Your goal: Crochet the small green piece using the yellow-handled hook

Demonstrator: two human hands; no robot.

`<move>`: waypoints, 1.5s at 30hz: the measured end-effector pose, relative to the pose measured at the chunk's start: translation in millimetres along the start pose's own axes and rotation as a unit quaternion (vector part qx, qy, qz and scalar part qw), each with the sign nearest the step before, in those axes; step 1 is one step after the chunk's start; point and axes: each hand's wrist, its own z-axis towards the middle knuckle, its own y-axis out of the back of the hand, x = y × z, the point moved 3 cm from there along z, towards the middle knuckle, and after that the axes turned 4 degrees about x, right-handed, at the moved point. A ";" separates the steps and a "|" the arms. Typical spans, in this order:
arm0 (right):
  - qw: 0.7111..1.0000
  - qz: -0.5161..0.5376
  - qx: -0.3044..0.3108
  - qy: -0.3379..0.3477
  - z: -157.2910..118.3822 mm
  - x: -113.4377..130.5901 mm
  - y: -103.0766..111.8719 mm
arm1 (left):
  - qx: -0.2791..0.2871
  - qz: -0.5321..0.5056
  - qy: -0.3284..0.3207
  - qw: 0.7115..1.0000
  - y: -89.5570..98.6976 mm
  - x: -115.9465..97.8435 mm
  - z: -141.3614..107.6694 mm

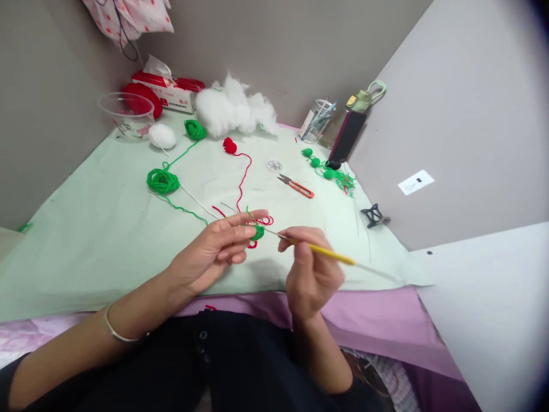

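Between the thumb and fingers of my left hand [218,243] is a small green crochet piece [258,232], its index finger stretched out above it. My right hand [312,269] grips a crochet hook [330,252] by its yellow handle, and the metal tip reaches to the green piece. Red yarn [265,220] lies in loops just behind and under the piece. Green yarn runs from my left hand back to a wound green skein [163,181]. A thin red strand leads to a small red yarn ball [230,146].
Orange thread snips [297,186] and a small round clear case [274,165] lie mid-table. Small green crocheted balls [315,162] sit at right, near a phone [348,136] and a pen cup [316,121]. White stuffing [234,106], a white yarn ball [162,136] and a plastic tub [127,117] stand behind.
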 end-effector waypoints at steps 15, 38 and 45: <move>0.987 -0.124 0.011 0.104 -4.7 6.8 -5.2 | -0.026 0.004 -0.005 1.000 0.1 2.4 3.2; 0.950 0.232 0.008 -0.207 7.9 -11.0 1.8 | -0.010 0.120 -0.079 0.990 -1.7 -3.4 -1.6; 0.999 -0.001 0.037 -0.001 0.8 9.5 4.3 | -0.053 0.215 -0.147 0.964 -0.5 -6.4 -6.2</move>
